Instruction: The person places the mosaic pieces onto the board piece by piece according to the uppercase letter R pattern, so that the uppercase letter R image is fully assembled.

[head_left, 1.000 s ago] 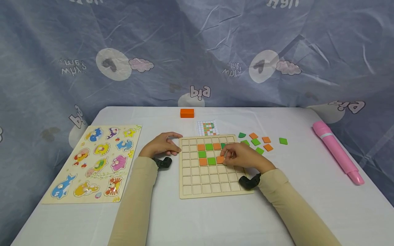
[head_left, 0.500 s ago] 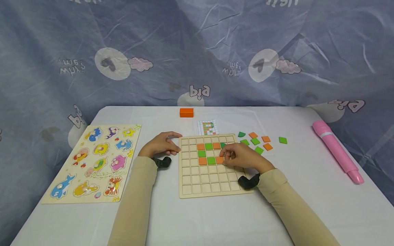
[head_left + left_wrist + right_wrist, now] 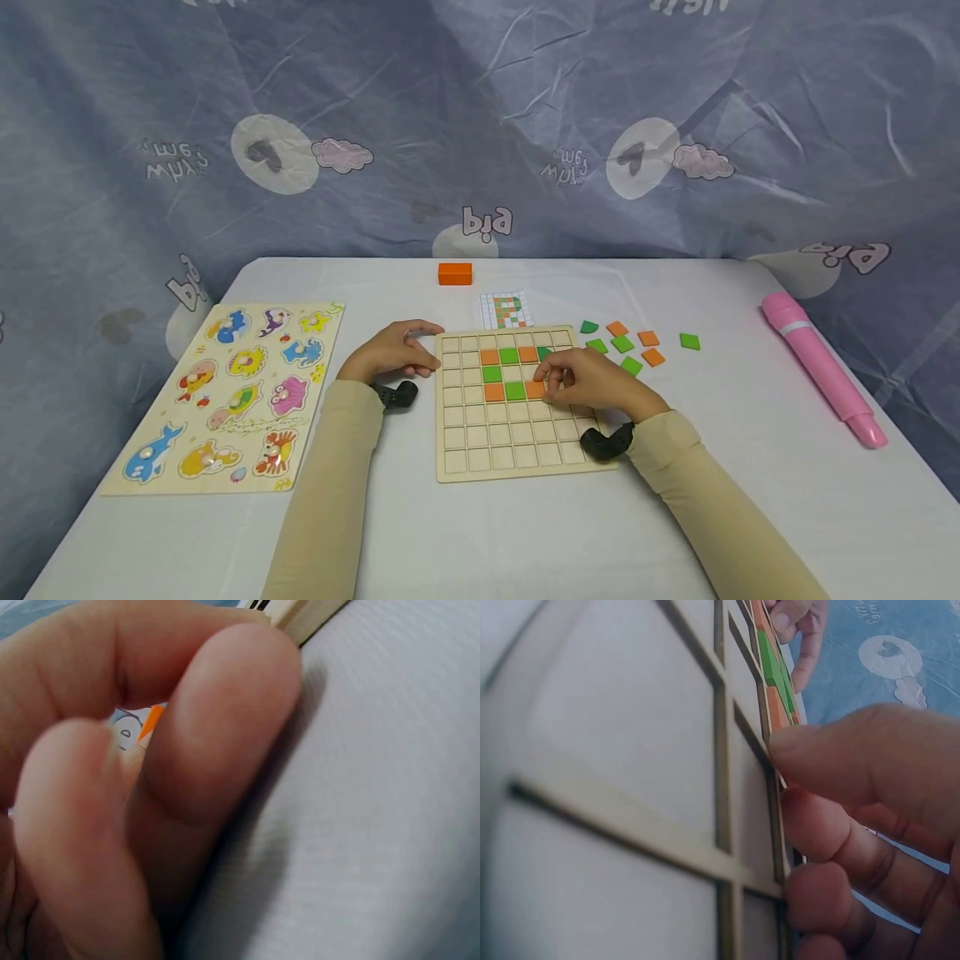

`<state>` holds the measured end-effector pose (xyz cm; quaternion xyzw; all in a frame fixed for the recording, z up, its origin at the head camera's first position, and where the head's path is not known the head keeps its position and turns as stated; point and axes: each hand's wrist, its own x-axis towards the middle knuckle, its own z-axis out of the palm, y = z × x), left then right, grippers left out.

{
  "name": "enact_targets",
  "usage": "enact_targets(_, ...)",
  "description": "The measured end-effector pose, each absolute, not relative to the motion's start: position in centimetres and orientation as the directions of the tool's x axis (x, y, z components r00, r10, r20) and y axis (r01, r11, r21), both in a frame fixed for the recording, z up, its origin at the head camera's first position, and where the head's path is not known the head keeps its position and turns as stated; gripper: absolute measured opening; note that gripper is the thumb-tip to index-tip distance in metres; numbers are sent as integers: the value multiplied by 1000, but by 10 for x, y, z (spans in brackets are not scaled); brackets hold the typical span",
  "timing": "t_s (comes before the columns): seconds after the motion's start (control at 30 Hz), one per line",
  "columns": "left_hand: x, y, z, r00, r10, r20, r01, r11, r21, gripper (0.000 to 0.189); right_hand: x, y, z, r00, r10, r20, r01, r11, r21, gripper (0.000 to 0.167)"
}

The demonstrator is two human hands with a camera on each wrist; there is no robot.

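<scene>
A wooden grid board (image 3: 497, 459) lies in front of me, with orange and green square tiles in some upper cells. At its upper left edge my left hand (image 3: 388, 352) rests, index finger stretched toward the corner and thumb at the side. My right hand (image 3: 596, 383) is over the right part of the grid, thumb and fingertips bent around an orange tile (image 3: 533, 390) in a cell. In the right wrist view the thumb (image 3: 810, 754) reaches that tile row, its green tile (image 3: 772, 666) farther along. A dark green curved piece (image 3: 543, 354) shows just above the right fingers.
Loose green and orange tiles (image 3: 622, 342) lie right of the board. Behind it is a pattern card (image 3: 506, 310), and farther back an orange block (image 3: 455, 274). An animal puzzle board (image 3: 165, 408) lies at left, a thick pink pen-shaped object (image 3: 825, 367) at right.
Both hands keep their places and the tiles stay where they were. The whole head view shifts very slightly.
</scene>
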<state>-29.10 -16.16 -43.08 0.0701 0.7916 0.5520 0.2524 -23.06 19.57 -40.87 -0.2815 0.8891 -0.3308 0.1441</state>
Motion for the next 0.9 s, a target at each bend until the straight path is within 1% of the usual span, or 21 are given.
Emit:
enact_targets(0.23, -291, -162, -431, -863, 390, -322, -168, 380, 910, 73, -232, 198, -411, -793, -606, -62, -406, 601, -689, 14)
enact_targets(0.43, -291, -161, -431, -863, 391, -319, -164, 381, 910, 73, -235, 208, -409, -794, -607, -32, -384, 541, -748, 17)
enact_targets(0.63, -291, -162, -431, -863, 391, -321, -166, 379, 910, 73, -240, 222, -402, -838, -546, -6, -346, 540, -767, 18)
enact_targets(0.8, -291, -161, -431, -866, 386, -318, -164, 380, 910, 72, -248, 237, -397, -901, -435, 0, -278, 577, -768, 18)
enact_targets(0.9, -290, -161, -430, -866, 392, -311, -164, 363, 917, 72, -254, 245, -395, -928, -373, -6, -242, 614, -752, 19)
